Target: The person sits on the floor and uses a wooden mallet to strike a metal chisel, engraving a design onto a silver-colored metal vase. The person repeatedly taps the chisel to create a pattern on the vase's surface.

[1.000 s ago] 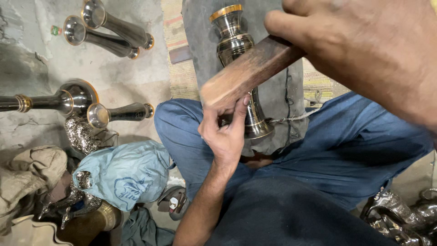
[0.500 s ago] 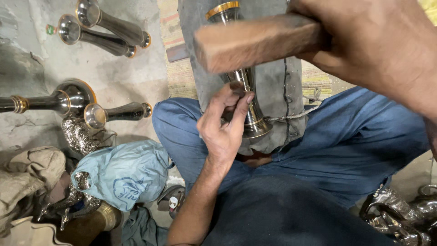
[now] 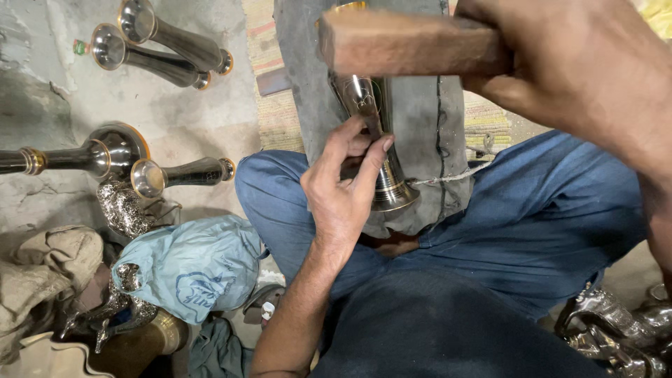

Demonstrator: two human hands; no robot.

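A dark metal vase with brass bands and a flared base (image 3: 381, 164) is pinched in the grip of the left hand (image 3: 343, 189) against a grey padded block (image 3: 420, 112). Above that grip, a brown wooden mallet block (image 3: 413, 43) is clasped tightly by the right hand (image 3: 567, 63).

Down by the left hand (image 3: 343, 192), just off its wrist side, lies a crumpled pale-blue plastic bag (image 3: 192, 269). A dark-blue round print marks its front.
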